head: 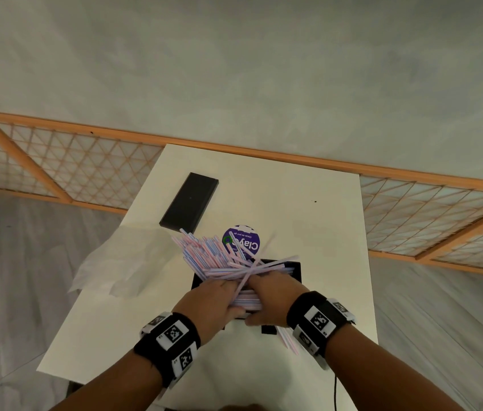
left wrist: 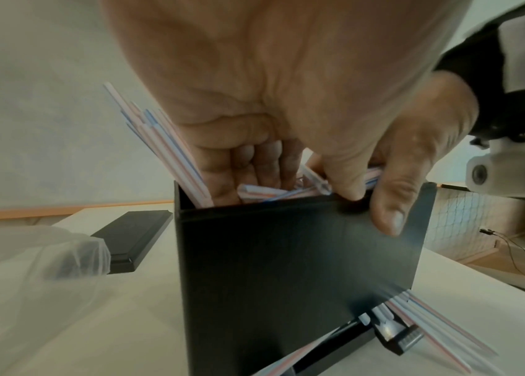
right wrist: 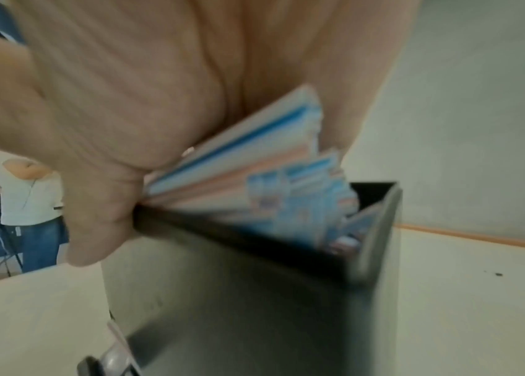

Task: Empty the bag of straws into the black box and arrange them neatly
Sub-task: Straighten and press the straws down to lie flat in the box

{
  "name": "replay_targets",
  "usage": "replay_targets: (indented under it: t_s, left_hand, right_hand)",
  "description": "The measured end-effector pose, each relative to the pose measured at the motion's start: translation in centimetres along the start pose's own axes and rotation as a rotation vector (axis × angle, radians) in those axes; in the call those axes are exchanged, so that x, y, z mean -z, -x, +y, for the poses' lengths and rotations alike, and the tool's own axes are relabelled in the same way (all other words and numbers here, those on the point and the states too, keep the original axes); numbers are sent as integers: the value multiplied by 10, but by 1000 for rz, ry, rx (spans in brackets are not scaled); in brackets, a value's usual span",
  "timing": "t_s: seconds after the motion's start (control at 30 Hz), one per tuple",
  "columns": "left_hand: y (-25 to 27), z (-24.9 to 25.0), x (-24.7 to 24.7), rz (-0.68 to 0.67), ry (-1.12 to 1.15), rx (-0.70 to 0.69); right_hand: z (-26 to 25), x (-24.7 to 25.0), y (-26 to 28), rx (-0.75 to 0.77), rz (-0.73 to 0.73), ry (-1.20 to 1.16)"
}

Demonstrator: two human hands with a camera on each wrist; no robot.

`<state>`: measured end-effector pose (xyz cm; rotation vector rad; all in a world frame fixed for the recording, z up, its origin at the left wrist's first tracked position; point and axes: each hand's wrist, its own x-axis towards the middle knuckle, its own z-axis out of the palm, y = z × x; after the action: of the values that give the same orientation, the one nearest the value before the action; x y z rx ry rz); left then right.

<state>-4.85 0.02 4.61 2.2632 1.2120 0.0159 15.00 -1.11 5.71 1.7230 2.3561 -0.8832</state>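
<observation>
The fingers (left wrist: 255, 162) of the left hand (head: 213, 304) are curled down inside the tall black open-topped box (left wrist: 287, 267) and press against the thin pink-and-blue striped plastic straws (head: 219, 256). They seem to gather the bundle so it cannot spread to the left. The right hand (head: 267, 301) works from the other side. Its fingers close around a thick bunch of straws at the box mouth, while the thumb (left wrist: 389, 203) lies outside on the near wall. I think this thumb steadies the box while the bunch is pushed down.

The straws are only partly in the box. Many stand out of the top and lean away from the person in a fan, some crossing each other, so they are not yet neat. A few loose straws (left wrist: 431, 328) lie on the white surface (head: 308, 203) at the foot of the box, beside a small black part whose purpose I cannot tell. These probably slipped out and must be collected.

The clear plastic bag (head: 107, 262) lies crumpled and flat on the left edge of the surface, apparently emptied. Behind it lies a flat black rectangular lid (head: 190, 200), put aside to keep the opening free. A round purple label (head: 243, 241) shows behind the straws.
</observation>
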Motion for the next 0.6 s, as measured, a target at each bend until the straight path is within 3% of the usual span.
replay_targets:
  t_s: [0.13,0.4,0.6]
  left_hand:
    - [3,-3,5,-9,-40,14]
    - [13,0,15,92,-177,-23]
    - [12,7,24,161,-194,-5]
  right_hand:
    - [-5,17,15,60,98,-16]
    - [20,32,33,-10,456,-61]
    - [29,16,6,-6,381,36]
